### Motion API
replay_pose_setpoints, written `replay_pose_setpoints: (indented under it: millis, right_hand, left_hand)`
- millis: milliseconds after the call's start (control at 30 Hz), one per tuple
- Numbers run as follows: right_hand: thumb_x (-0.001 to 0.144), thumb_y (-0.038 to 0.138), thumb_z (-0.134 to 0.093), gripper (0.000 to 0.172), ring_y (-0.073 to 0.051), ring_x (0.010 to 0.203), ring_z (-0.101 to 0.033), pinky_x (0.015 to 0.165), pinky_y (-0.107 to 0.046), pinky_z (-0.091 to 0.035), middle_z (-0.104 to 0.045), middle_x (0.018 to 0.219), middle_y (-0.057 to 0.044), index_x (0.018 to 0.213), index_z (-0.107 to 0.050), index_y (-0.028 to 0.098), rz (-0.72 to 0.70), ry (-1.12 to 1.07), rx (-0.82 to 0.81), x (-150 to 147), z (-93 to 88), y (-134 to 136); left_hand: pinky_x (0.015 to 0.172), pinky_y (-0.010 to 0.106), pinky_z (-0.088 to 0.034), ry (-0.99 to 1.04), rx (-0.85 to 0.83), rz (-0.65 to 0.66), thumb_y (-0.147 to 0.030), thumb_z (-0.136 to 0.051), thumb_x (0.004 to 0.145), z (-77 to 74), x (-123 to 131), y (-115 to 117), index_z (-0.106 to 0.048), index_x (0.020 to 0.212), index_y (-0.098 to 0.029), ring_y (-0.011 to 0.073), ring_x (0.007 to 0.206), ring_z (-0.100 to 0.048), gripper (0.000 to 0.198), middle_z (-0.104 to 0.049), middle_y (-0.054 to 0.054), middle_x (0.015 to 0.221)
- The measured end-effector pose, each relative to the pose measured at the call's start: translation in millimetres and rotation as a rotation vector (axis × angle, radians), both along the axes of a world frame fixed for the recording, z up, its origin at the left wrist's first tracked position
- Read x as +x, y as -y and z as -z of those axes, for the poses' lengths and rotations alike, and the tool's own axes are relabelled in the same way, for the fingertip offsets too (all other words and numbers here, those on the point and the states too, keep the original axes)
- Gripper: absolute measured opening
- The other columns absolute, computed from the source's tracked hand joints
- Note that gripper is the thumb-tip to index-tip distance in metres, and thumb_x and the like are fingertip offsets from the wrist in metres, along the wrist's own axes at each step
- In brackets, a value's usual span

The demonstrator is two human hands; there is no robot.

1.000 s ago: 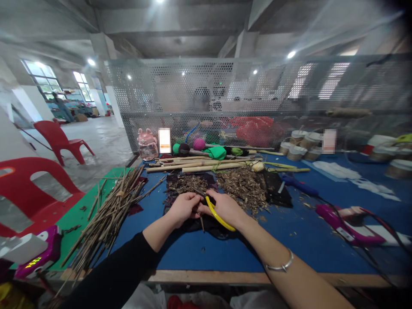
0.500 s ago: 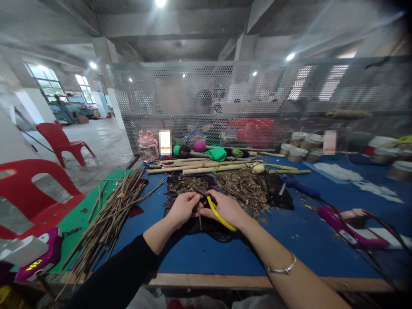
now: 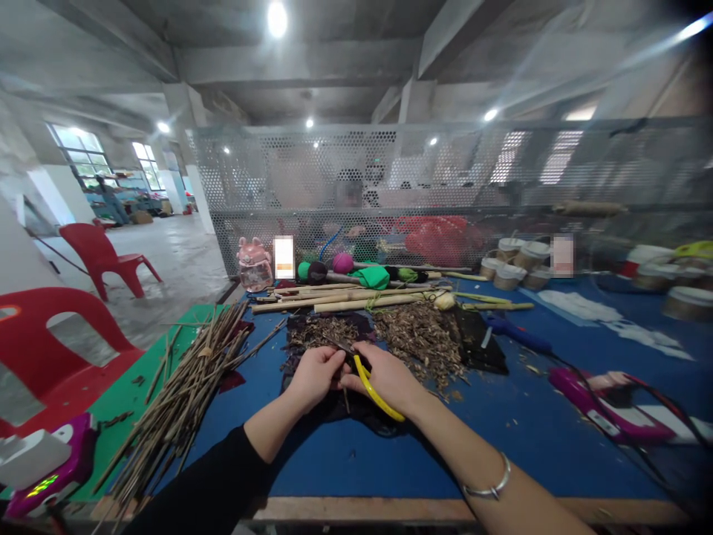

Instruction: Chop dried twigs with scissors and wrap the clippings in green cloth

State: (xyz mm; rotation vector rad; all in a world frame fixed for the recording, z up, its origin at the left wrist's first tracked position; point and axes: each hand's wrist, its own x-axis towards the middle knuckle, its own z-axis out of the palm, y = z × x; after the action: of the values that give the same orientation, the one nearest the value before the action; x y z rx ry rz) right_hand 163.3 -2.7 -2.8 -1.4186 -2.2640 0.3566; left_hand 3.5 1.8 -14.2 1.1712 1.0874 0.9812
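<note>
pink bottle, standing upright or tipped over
The bottle is upright: its eared pink top points up, with the clear body below.

Red chair (image 3: 56, 374) well left of the left hand (image 3: 313, 380), pink bottle (image 3: 255, 272) ahead-left, perforated screen (image 3: 301, 171) farther ahead, white-topped pots (image 3: 508, 273) ahead-right of the right hand (image 3: 388, 380)

Grey concrete beams (image 3: 465, 33) cross the ceiling (image 3: 328, 22), where round lamps (image 3: 277, 20) glow. At left, paned windows (image 3: 82, 154) shine with daylight beyond a glossy grey floor (image 3: 181, 249). Two red plastic chairs (image 3: 105, 251) stand there, one nearer. A perforated metal screen (image 3: 326, 172) rises behind the blue tabletop (image 3: 317, 461).
</note>
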Motion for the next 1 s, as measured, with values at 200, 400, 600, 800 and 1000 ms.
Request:
replay_pose_setpoints:
  millis: [200, 400, 600, 800, 1000]
  right_hand:
    - [0.074, 0.064, -0.046, 0.046, -0.015, 0.061, -0.055, 0.051, -0.021, -0.031, -0.061, 0.068, -0.002, 0.085, -0.058, 0.022, 0.012, 0.046, -0.093, 1.1, -3.8, -0.4]
    - [0.071, 0.060, -0.053, 0.051, -0.018, 0.077, -0.058, 0.063, -0.025, -0.038, -0.062, 0.092, -0.007, 0.104, -0.052, 0.021, 0.011, 0.023, -0.051, 0.6, -6.8, 2.7]
    - [0.068, 0.061, -0.055, 0.062, -0.022, 0.093, -0.055, 0.074, -0.029, -0.040, -0.059, 0.102, -0.011, 0.113, -0.049, 0.019, -0.042, 0.010, -0.019, 2.4, -5.8, 2.1]
    - [0.070, 0.066, -0.049, 0.047, -0.019, 0.064, -0.059, 0.053, -0.023, -0.033, -0.063, 0.071, -0.004, 0.087, -0.058, 0.023, 0.050, 0.104, -0.109, 4.2, -4.2, -2.4]
    - [0.072, 0.058, -0.053, 0.047, -0.024, 0.074, -0.063, 0.059, -0.026, -0.039, -0.065, 0.082, -0.011, 0.097, -0.050, 0.017, 0.234, 0.229, -0.155, -3.3, -6.8, -1.2]
  left_hand:
    - [0.045, 0.018, -0.039, -0.031, -0.029, 0.010, -0.048, -0.058, 0.067, -6.3, 1.0, 2.9, -0.053, 0.062, -0.014, 0.0055, 0.042, -0.044, 0.034, -0.054, -0.002, 0.053]
    - [0.046, 0.019, -0.040, 0.015, -0.007, -0.033, -0.045, -0.060, 0.067, -7.7, 1.4, 1.9, -0.054, 0.062, -0.014, 0.0060, 0.043, -0.045, 0.032, -0.056, -0.002, 0.056]
    - [0.047, 0.021, -0.041, -0.007, 0.016, -0.027, -0.042, -0.059, 0.069, -0.4, 0.4, -1.4, -0.056, 0.060, -0.013, 0.0074, 0.043, -0.047, 0.031, -0.055, -0.001, 0.052]
    - [0.044, 0.019, -0.040, -0.124, 0.018, 0.014, -0.041, -0.055, 0.072, -1.4, -1.9, 0.7, -0.055, 0.058, -0.014, 0.0061, 0.040, -0.045, 0.030, -0.056, -0.001, 0.052]
    - [0.040, 0.016, -0.034, -0.178, -0.081, 0.097, -0.041, -0.055, 0.071, -12.9, -3.5, 4.6, -0.054, 0.061, -0.013, 0.0057, 0.040, -0.046, 0.030, -0.056, 0.000, 0.051]
